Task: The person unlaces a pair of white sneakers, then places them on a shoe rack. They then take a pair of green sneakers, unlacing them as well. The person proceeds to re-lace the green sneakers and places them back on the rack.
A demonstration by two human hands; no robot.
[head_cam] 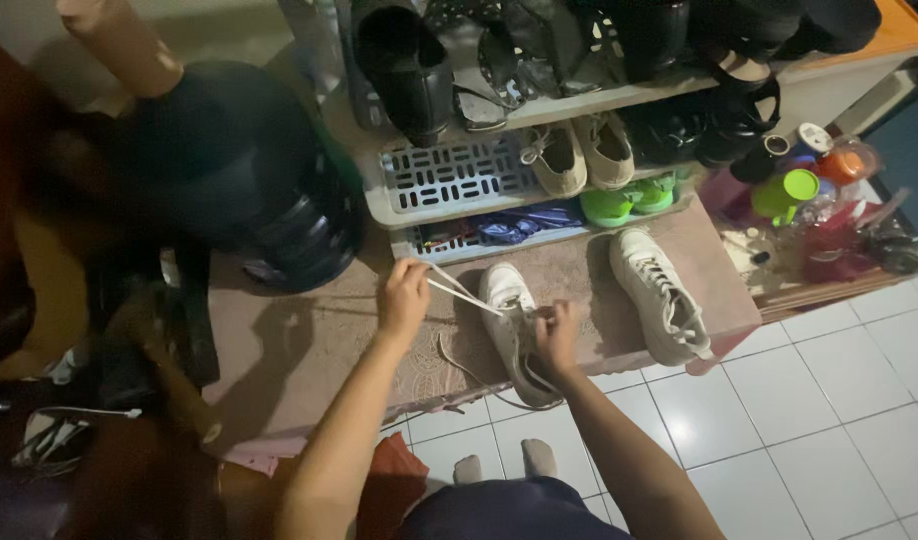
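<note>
A white sneaker (511,320) lies on a pinkish-brown mat (309,345), toe pointing away from me. My left hand (404,298) pinches its white shoelace (461,291) and holds it taut, out to the left of the shoe. My right hand (557,335) grips the shoe at the lace eyelets near its tongue. A loose end of lace trails over the mat's front edge. The second white sneaker (661,296) rests to the right on the same mat, untouched.
A shoe rack (449,180) with dark shoes, beige sneakers and green sandals stands just behind the mat. A large dark water jug (239,170) sits at left. Bottles and cups (814,190) crowd the right. White floor tiles (809,420) lie at right front.
</note>
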